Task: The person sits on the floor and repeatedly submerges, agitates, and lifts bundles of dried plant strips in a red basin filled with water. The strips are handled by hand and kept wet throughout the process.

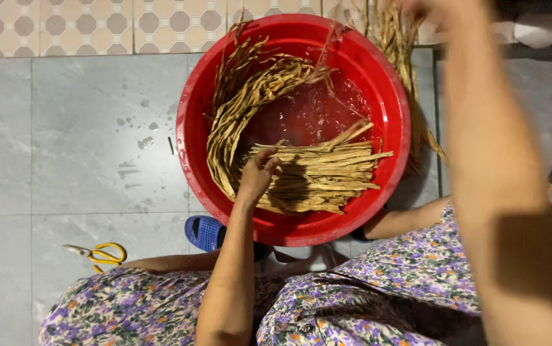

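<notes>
Dried plant strips [314, 173], tan, flat and narrow, too many to count: one bundle lies straight across the near half of a red basin [189, 138], a second sheaf curves round its left inner wall, ends sticking up past the far rim. Likely light; stiff where dry, probably turning limp and slippery where wet, and apt to split if bent sharply; best taken as a bunch near the cut ends. Shallow water [311, 112] shows in the far half of the basin. Left hand [257, 174], one, rests on the left ends of the straight bundle, fingers curled over several strips in a loose grasp. Right hand [426, 8], one, is raised at the far right edge, mostly cut off; more strips [394, 38] hang by it, but its grip cannot be told. One pair of yellow-handled scissors [100, 254] lies on the grey tiled floor [77, 141], near left. One blue sandal [204, 232] sits at the basin's near edge.
</notes>
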